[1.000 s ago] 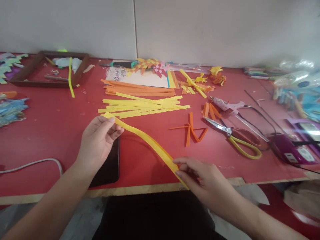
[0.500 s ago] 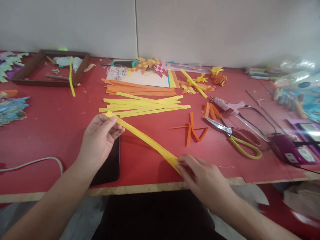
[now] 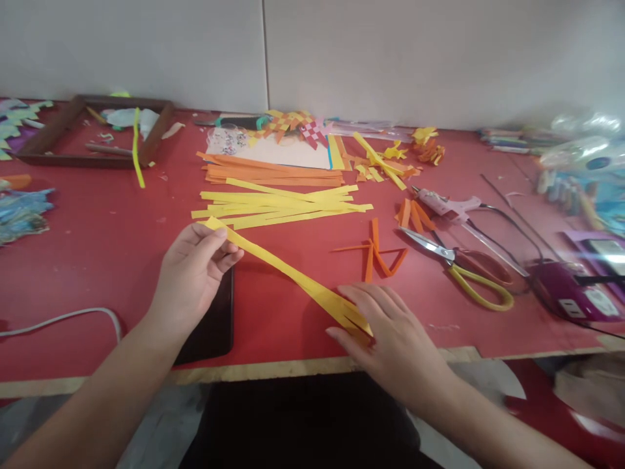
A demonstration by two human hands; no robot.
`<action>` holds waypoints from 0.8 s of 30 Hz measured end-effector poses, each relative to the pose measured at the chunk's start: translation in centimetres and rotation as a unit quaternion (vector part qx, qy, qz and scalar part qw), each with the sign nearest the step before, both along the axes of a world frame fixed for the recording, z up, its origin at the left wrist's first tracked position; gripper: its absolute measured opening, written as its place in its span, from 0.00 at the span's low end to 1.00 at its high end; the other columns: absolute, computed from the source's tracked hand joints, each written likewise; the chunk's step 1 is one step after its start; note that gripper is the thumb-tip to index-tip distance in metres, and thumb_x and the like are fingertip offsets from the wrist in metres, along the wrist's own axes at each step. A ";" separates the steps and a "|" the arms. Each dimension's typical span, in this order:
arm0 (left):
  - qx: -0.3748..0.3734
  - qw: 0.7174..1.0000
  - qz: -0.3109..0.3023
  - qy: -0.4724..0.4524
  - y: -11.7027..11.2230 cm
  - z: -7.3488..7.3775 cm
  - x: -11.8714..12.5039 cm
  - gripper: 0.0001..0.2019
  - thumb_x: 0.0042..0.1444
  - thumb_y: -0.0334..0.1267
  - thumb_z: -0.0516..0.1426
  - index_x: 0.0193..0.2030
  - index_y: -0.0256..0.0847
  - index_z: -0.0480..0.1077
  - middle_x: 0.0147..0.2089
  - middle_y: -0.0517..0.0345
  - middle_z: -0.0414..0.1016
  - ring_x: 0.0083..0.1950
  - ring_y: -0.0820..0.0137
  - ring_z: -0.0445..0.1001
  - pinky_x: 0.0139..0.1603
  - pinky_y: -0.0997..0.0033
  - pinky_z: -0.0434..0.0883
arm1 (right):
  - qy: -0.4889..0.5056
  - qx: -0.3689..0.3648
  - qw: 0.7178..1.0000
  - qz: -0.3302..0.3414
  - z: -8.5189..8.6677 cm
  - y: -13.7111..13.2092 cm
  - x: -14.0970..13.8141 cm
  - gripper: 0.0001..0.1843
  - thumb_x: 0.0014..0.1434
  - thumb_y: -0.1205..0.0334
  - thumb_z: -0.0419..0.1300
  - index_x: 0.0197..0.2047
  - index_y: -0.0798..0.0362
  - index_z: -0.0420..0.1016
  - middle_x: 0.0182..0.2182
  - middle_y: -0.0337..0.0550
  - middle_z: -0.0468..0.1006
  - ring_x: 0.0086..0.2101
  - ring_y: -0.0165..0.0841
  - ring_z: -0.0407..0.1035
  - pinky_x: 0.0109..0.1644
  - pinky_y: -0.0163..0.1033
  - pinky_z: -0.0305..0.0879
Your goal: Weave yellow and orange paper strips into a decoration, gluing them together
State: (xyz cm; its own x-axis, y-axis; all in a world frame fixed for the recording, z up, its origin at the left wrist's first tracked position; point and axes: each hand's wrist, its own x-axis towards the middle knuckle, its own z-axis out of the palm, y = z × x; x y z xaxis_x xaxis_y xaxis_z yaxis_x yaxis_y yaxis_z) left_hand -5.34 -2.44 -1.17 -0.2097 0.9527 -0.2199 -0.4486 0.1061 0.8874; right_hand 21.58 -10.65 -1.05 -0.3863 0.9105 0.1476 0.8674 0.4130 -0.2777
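Note:
My left hand [image 3: 190, 273] pinches the upper left end of some yellow paper strips [image 3: 278, 264] between thumb and fingertips. From there the strips slant down to the right, and their far ends fan apart. Around those loose ends is my right hand [image 3: 395, 339], its thumb held away from the fingers and no firm grip showing. Beyond the hands lies a pile of yellow paper strips [image 3: 288, 203], with orange paper strips [image 3: 273, 172] behind it. A dark flat device [image 3: 215, 326] is partly hidden under my left hand and wrist.
Right of the hands lie folded orange strips [image 3: 374, 251], scissors [image 3: 446, 254] with their blades part open, and a pink glue gun [image 3: 444, 203] with a cord. A brown wooden frame [image 3: 49, 140] is at the back left. A white cable [image 3: 73, 314] crosses the red table [image 3: 122, 260].
My right hand has loosened its pinch, and its fingers have spread from the thumb. The strips' right ends now fan out beneath it. My left hand keeps its hold.

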 end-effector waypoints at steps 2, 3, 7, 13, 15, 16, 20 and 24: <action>-0.001 1.000 -0.003 0.001 0.0 0.0 0.0 0.09 0.53 0.29 0.63 0.28 0.40 0.67 0.24 0.65 0.74 0.28 0.78 0.75 0.36 0.79 0.77 | 0.002 0.014 1.000 0.027 -0.3 0.0 -0.6 0.18 0.64 0.59 0.59 0.54 0.59 0.71 0.46 0.53 0.75 0.46 0.43 0.70 0.50 0.50 0.74; -0.001 1.000 -0.004 0.002 0.0 0.0 -0.1 0.09 0.53 0.29 0.64 0.28 0.40 0.67 0.24 0.65 0.74 0.28 0.78 0.75 0.37 0.79 0.78 | 0.001 0.022 0.999 0.034 -0.4 0.0 -0.8 0.16 0.65 0.61 0.58 0.53 0.59 0.72 0.46 0.54 0.75 0.46 0.43 0.70 0.51 0.50 0.74; -0.001 1.000 -0.006 0.001 -0.1 0.0 -0.1 0.09 0.53 0.30 0.64 0.28 0.40 0.67 0.23 0.65 0.74 0.28 0.78 0.75 0.37 0.79 0.77 | -0.006 0.047 0.998 0.031 -0.7 0.3 -0.9 0.13 0.64 0.64 0.57 0.48 0.61 0.76 0.43 0.55 0.75 0.42 0.42 0.70 0.47 0.48 0.75; -0.006 1.000 -0.008 -0.001 -0.1 0.0 -0.2 0.10 0.52 0.30 0.65 0.29 0.39 0.66 0.24 0.66 0.73 0.29 0.78 0.75 0.37 0.79 0.77 | -0.009 0.093 0.993 0.068 -0.6 0.7 -0.7 0.14 0.65 0.69 0.52 0.49 0.63 0.76 0.37 0.53 0.76 0.36 0.39 0.71 0.40 0.44 0.76; -0.008 1.000 -0.008 -0.005 -0.2 0.1 -0.1 0.10 0.53 0.29 0.64 0.29 0.39 0.66 0.24 0.66 0.73 0.29 0.78 0.75 0.37 0.79 0.77 | -0.034 0.103 0.989 0.097 -0.7 0.7 -0.7 0.14 0.65 0.72 0.51 0.47 0.63 0.76 0.37 0.53 0.78 0.36 0.40 0.71 0.40 0.44 0.76; -0.008 1.000 -0.007 -0.006 -0.2 0.1 -0.1 0.09 0.53 0.29 0.64 0.29 0.39 0.67 0.24 0.66 0.73 0.29 0.78 0.75 0.37 0.79 0.77 | -0.048 0.102 0.988 0.109 -0.8 0.8 -0.7 0.14 0.65 0.72 0.51 0.47 0.63 0.76 0.37 0.53 0.78 0.37 0.40 0.71 0.41 0.45 0.76; -0.008 1.000 -0.006 -0.010 -0.2 0.3 0.0 0.09 0.54 0.28 0.63 0.28 0.39 0.67 0.23 0.65 0.73 0.28 0.78 0.75 0.37 0.79 0.77 | -0.063 0.076 0.988 0.121 -0.8 0.9 -0.5 0.14 0.64 0.74 0.52 0.44 0.60 0.78 0.39 0.53 0.79 0.38 0.40 0.72 0.44 0.45 0.76; -0.007 1.000 -0.011 -0.009 -0.1 0.2 -0.1 0.09 0.54 0.28 0.63 0.28 0.39 0.67 0.23 0.65 0.73 0.28 0.78 0.75 0.36 0.80 0.77 | -0.043 0.041 0.992 0.108 -0.4 0.9 -0.5 0.14 0.63 0.75 0.51 0.41 0.59 0.78 0.37 0.51 0.79 0.35 0.39 0.72 0.41 0.44 0.76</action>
